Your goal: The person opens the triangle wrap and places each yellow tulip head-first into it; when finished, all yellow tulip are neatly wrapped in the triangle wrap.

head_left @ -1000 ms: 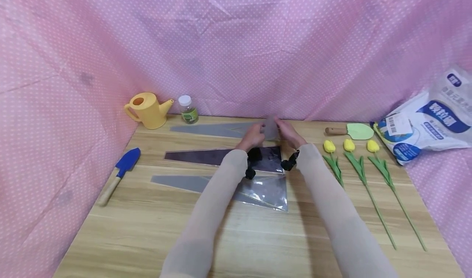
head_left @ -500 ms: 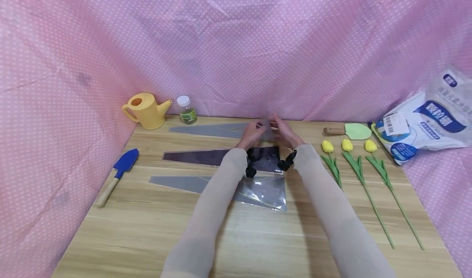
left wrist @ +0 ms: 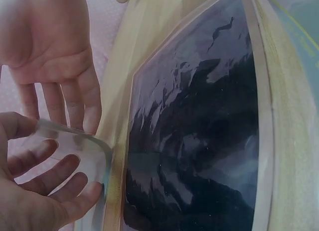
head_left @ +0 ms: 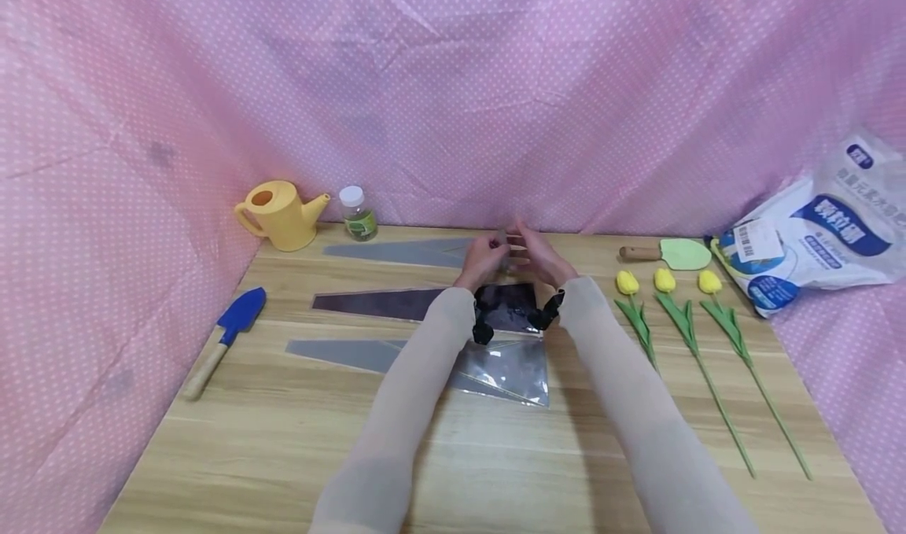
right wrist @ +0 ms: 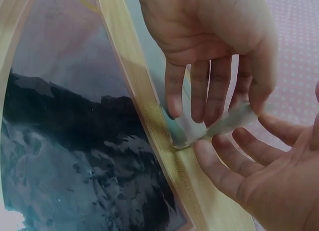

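Note:
At the back of the table lies a tapered grey plastic flower sleeve point(head_left: 396, 252), its wide end lifted on the right. My left hand point(head_left: 484, 261) pinches the lifted mouth between thumb and fingers; several of its fingers show through the clear film point(left wrist: 94, 159) in the left wrist view. Facing it, my right hand point(head_left: 541, 259) has long, slightly bent fingers point(right wrist: 217, 171) whose tips meet the sleeve's edge. A dark sleeve point(head_left: 382, 302) lies flat nearer me, under both wrists. Closer still is another grey sleeve point(head_left: 340, 351), partly hidden by my left forearm.
Back left stand a yellow watering can point(head_left: 283, 218) and a white-capped jar point(head_left: 359, 218). A blue trowel point(head_left: 239, 314) lies at left. On the right are three yellow tulips point(head_left: 683, 322), a green trowel point(head_left: 683, 254) and a white printed bag point(head_left: 824, 231) against the pink curtain point(head_left: 453, 86).
My right hand has shifted left, closer to my left hand, its fingers now spread. The sleeve's lifted end has turned and looks narrower. My left hand keeps its pinch.

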`<state>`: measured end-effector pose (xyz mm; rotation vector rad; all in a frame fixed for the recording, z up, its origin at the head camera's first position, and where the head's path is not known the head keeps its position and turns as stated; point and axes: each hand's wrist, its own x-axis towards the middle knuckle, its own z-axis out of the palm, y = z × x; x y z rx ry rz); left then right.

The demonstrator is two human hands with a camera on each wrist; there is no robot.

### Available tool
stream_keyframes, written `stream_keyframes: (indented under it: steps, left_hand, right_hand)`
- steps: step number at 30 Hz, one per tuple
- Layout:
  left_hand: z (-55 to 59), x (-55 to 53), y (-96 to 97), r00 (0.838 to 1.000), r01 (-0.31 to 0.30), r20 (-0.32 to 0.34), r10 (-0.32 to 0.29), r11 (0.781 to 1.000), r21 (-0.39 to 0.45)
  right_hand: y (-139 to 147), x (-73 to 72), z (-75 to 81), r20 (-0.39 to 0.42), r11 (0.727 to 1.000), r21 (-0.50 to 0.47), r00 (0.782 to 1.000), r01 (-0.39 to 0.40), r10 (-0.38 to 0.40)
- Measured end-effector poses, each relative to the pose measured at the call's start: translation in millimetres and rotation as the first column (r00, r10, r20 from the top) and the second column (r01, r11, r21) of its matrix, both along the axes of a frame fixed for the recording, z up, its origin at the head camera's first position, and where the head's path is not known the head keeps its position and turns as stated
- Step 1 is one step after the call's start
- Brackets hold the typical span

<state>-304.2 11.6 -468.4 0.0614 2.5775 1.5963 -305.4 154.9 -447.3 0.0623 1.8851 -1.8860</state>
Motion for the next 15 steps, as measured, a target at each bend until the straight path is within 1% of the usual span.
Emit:
stream_keyframes:
  steps: [4,12,15]
  left_hand:
    - [-0.9,1.6,-1.1,1.000,-0.015,0.002,0.015,1.000,0.016]
    - [-2.5,1.3,-7.3,0.998,-0.029,-0.060,0.026,0.998,-0.046]
    - [-3.5,0.9,-9.5,0.998,-0.037,-0.059,0.035,0.999,-0.031]
  right_hand:
    - [-0.3,-0.5,-1.9,0.009,1.000,-0.007,1.000,0.002,-0.002]
    - [0.0,-0.4,-4.6,0.008,1.000,0.004,1.000,0.002,-0.002]
    - [-0.3,-1.0,-4.6,0.012,1.000,0.020,1.000,0.003,-0.003]
